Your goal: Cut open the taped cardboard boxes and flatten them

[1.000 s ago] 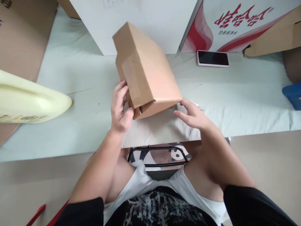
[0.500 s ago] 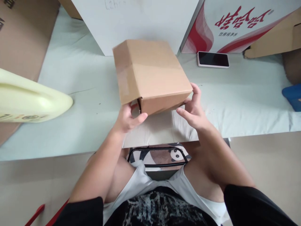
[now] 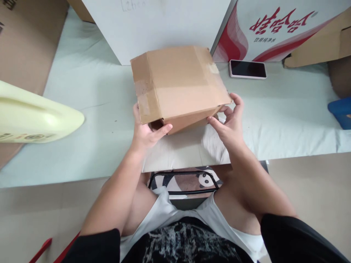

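Note:
A brown cardboard box (image 3: 178, 82) with clear tape across its top lies flat, held just over a white sheet (image 3: 181, 149) on the pale table (image 3: 87, 120). My left hand (image 3: 146, 131) grips its near left corner, thumb along the front edge and fingers under it. My right hand (image 3: 230, 122) holds the near right corner, fingers curled against the side. The box's near side is slightly open at the left.
A phone (image 3: 247, 68) lies face up behind the box to the right. A white box (image 3: 164, 25) and a red-and-white carton (image 3: 274, 29) stand at the back. A cream plastic object (image 3: 35, 117) juts in from the left; brown cardboard (image 3: 24, 47) and a blue item (image 3: 341, 111) flank the table.
The box was tilted up on end and held by my left hand alone; it has turned down flat, taped face up, and my right hand has taken its right corner.

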Motion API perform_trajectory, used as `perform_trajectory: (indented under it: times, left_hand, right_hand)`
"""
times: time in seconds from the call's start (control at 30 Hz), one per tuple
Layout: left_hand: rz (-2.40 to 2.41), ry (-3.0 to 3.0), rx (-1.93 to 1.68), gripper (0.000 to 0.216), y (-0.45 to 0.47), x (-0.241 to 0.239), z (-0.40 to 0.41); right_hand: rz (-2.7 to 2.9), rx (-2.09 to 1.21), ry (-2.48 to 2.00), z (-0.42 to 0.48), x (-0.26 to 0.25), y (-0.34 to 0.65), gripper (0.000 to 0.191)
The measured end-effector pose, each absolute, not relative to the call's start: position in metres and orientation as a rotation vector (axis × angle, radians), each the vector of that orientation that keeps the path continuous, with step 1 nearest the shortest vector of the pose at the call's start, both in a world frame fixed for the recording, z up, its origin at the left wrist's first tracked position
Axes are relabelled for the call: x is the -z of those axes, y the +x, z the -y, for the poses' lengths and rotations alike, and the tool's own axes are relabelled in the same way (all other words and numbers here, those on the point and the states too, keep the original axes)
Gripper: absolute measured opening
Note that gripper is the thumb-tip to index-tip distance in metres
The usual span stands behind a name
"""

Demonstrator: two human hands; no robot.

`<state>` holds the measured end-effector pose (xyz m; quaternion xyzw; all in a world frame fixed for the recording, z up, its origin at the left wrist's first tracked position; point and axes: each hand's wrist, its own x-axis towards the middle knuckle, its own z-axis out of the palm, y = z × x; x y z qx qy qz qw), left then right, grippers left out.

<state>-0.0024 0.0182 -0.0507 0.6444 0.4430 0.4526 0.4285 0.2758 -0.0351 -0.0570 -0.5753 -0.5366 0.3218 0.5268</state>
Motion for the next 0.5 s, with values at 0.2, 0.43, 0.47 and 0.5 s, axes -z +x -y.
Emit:
perform_trajectory:
  times: [0.2, 0.43, 0.47, 0.5]
  left_hand:
    - [-1.183, 1.476, -1.220, 0.089, -0.004, 0.052, -0.019]
    - [-1.298, 1.457, -1.231, 0.071, -0.005, 0.043, -0.016]
    - [-1.304, 1.456, -1.183, 0.068, -0.005, 0.042, -0.015]
    - [-1.307, 1.464, -1.144, 0.065, -0.006, 0.043, -0.015]
  right_hand:
    - [1.091, -0.738, -1.477, 0.035, 0.042, 0.272, 0.053]
    - [0.972, -0.894, -1.505, 0.036, 0.036, 0.270, 0.041]
    - [0.920, -0.940, -1.524, 0.035, 0.038, 0.271, 0.043]
    - [0.873, -0.983, -1.540, 0.034, 0.040, 0.272, 0.046]
